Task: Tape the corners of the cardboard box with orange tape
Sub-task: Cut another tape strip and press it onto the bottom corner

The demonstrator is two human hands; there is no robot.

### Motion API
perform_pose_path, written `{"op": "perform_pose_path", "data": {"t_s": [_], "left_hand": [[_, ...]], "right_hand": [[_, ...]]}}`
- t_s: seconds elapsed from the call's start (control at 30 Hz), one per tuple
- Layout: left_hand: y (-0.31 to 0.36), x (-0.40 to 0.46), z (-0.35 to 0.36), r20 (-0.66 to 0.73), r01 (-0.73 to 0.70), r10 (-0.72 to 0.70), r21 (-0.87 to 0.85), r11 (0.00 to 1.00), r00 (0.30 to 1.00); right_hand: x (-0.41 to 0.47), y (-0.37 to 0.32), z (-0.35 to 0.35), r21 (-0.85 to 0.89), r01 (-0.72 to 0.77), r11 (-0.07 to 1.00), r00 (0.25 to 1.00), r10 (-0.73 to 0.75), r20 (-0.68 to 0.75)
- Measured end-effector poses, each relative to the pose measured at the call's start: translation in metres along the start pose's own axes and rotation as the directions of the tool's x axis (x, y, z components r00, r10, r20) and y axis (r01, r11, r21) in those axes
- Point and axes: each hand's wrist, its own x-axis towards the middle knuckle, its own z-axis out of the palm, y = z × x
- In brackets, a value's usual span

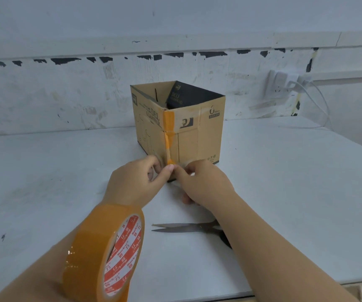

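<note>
Head view, only one there is: open-topped cardboard box point(182, 127) sits toward the back middle of the white table point(284, 171), turned so one vertical corner faces the camera. There's a strip of orange tape point(168, 136) running down that near corner, wide and flat at the top, then twisted narrow lower down, ending in a bunched bit right by the fingers. Something dark and flat with printed lettering is leaning inside the box.

Both hands are down at the bottom of that near corner. The left hand point(138, 182) has its fingers curled and the thumb and fingertip are pinching the low end of the tape. The right hand point(201, 182) is just beside it, fingers curled in toward the same spot, touching the left fingertips, but honestly I can't tell if it's actually got hold of the tape or just pressing near it.

The tape roll point(106, 253) is worn on the left forearm like a bracelet, red and white core label facing right.

Scissors point(188, 228) lie on the table near the front edge, blades slightly apart and pointing left, handles partly hidden under the right forearm.
</note>
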Motion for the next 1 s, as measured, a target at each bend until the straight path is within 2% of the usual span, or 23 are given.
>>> {"op": "perform_pose_path", "data": {"t_s": [0.17, 0.3, 0.4, 0.6, 0.77, 1.0], "left_hand": [[-0.007, 0.003, 0.003, -0.101, 0.105, -0.103, 0.016, 0.994, 0.990], [-0.014, 0.003, -0.004, -0.074, 0.098, -0.099, -0.009, 0.995, 0.992], [-0.022, 0.001, -0.009, -0.026, 0.143, -0.146, -0.094, 0.985, 0.989], [-0.049, -0.010, -0.026, 0.115, 0.241, -0.218, -0.265, 0.934, 0.969], [-0.059, -0.014, -0.030, 0.139, 0.354, -0.326, -0.413, 0.839, 0.935], [-0.059, -0.010, -0.027, 0.097, 0.400, -0.397, -0.407, 0.821, 0.913]], "right_hand": [[-0.005, 0.002, -0.003, 0.163, 0.023, 0.986, 0.998, -0.013, -0.057], [-0.010, 0.006, -0.009, 0.379, 0.030, 0.925, 0.988, 0.029, -0.151], [-0.011, 0.008, -0.013, 0.447, 0.098, 0.889, 0.969, 0.017, -0.246], [-0.012, 0.010, -0.021, 0.467, 0.250, 0.848, 0.916, -0.050, -0.399], [-0.011, 0.007, -0.018, 0.420, 0.272, 0.866, 0.935, -0.134, -0.330], [-0.011, 0.006, -0.017, 0.376, 0.322, 0.869, 0.928, -0.212, -0.305]]}}
